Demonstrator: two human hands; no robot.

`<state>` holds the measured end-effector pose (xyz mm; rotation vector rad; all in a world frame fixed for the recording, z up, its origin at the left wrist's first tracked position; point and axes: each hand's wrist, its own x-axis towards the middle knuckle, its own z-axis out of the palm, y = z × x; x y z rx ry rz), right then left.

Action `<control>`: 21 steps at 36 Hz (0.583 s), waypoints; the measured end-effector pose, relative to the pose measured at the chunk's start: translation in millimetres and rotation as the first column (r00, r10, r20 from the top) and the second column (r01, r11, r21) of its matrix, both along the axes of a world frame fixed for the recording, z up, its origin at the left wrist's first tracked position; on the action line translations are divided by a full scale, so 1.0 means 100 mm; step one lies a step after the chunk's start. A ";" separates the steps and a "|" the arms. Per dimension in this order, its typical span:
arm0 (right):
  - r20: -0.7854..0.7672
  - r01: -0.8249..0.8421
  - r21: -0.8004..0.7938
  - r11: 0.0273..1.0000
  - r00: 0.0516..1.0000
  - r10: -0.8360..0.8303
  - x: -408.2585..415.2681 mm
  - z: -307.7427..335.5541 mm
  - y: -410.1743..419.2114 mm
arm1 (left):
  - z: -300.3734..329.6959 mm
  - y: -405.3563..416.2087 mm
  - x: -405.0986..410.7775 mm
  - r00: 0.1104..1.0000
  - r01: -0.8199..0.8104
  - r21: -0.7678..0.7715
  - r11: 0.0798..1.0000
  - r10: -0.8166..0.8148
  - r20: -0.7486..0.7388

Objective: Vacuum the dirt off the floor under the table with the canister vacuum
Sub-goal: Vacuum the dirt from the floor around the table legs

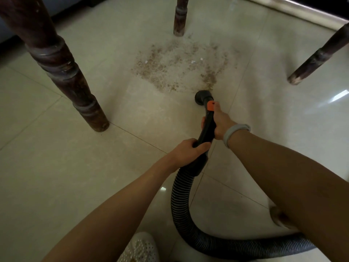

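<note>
At six o'clock a ribbed hose (181, 203) curves up to the black wand (207, 127), which the left hand (188, 150) wraps at its lower end while the right hand (221, 123) grips just ahead, forefinger stretched toward the orange collar (210, 106). The round nozzle (201, 97) rests on the tiled floor (56, 167) at the near edge of the dirt (177, 67), which spreads toward twelve o'clock between the table legs (62, 72).

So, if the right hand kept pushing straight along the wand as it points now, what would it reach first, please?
The right hand would drive the black nozzle into the near edge of the dirt patch; past that, probably the far table leg, though depth is unclear.
</note>
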<state>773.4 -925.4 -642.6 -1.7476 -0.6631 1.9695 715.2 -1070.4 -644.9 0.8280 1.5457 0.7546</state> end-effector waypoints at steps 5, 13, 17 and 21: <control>-0.004 0.097 0.044 0.994 0.995 -0.097 0.13 0.00 0.10 | -0.01 -0.04 0.01 0.995 0.034 -0.035 0.999 -0.030 0.093; -0.067 0.036 0.048 0.998 0.997 -0.033 0.12 -0.08 0.01 | -0.14 -0.02 -0.01 0.996 -0.070 -0.024 0.997 0.069 -0.053; -0.054 -0.116 0.063 0.991 0.991 0.120 -0.06 -0.12 -0.16 | -0.18 -0.02 -0.12 0.983 -0.161 -0.008 0.987 0.160 -0.093; -0.049 -0.175 0.084 0.981 0.983 0.180 -0.21 -0.07 -0.26 | -0.17 -0.01 -0.21 0.969 -0.226 -0.010 0.974 0.223 -0.106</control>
